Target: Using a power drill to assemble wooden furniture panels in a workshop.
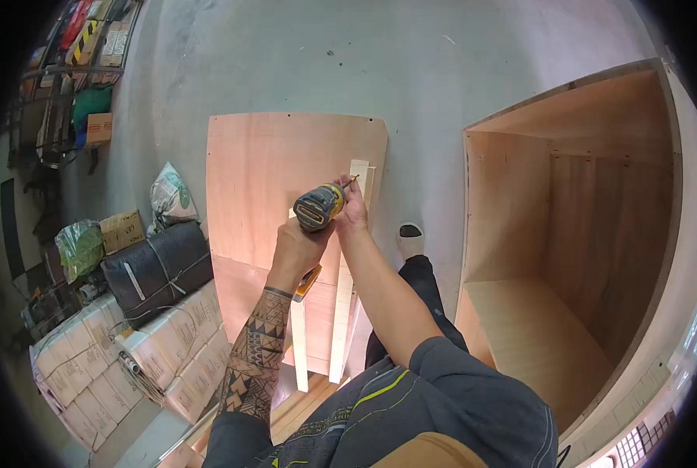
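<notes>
My left hand (300, 245), at the end of a tattooed forearm, is wrapped round the grip of a yellow-and-black cordless drill (317, 209). The drill points up and to the right, over a large plywood panel (263, 171). Close by its front end, my right hand (354, 212) has its fingers drawn together around the thin bit (352, 182). Whether a screw sits between those fingers is too small to tell. Just beyond the bit lies the end of a pale wood strip (359, 167). A second wood strip (299, 355) runs under my left forearm's side.
An open plywood cabinet (504, 203) stands at the right. On the left are stacked white cartons (91, 366), a black wrapped bundle (157, 273) and a white sack (173, 195). Loaded shelving (75, 70) stands at far left. My foot (411, 242) is right of the panel.
</notes>
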Tool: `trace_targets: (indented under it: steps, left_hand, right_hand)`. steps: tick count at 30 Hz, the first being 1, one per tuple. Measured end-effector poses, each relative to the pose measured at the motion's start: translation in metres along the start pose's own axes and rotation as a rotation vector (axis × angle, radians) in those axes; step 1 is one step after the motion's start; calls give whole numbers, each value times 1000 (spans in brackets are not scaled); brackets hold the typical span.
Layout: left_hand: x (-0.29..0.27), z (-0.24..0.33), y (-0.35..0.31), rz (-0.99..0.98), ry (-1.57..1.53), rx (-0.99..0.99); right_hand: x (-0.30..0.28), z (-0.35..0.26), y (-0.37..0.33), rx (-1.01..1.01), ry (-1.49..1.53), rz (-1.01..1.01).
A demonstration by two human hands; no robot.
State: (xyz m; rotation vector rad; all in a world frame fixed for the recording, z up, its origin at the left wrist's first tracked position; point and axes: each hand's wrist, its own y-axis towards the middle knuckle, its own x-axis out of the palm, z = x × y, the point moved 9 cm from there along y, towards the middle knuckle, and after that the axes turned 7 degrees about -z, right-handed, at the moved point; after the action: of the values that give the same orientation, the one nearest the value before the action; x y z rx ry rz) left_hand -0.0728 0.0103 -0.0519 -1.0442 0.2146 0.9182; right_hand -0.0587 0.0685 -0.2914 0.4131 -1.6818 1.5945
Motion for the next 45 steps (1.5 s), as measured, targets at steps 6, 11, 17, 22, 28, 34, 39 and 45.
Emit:
trace_targets:
  steps: [6, 11, 17, 22, 28, 34, 39, 45]
  left_hand:
    - [-11, -12, -4, 13, 69, -43]
    - [14, 41, 24, -59, 73, 19]
    - [-10, 4, 11, -35, 180, -14]
    - [-7, 23, 17, -47, 175, 35]
    - [-6, 24, 22, -74, 182, -6]
    - [-8, 13, 21, -74, 166, -30]
    - [-5, 12, 22, -57, 166, 16]
    - [-4, 13, 22, -61, 187, 69]
  right_hand:
    - [8, 21, -22, 72, -104, 48]
    - [22, -44, 4, 69, -225, -270]
    - [55, -79, -115, -659, -1880, 328]
    - [49, -87, -79, -488, -2023, 481]
    - [32, -83, -55, -487, -1959, 533]
    - [27, -78, -57, -487, -1917, 601]
    - [31, -83, -56, -591, -1909, 620]
    - [33, -80, -55, -609, -1956, 562]
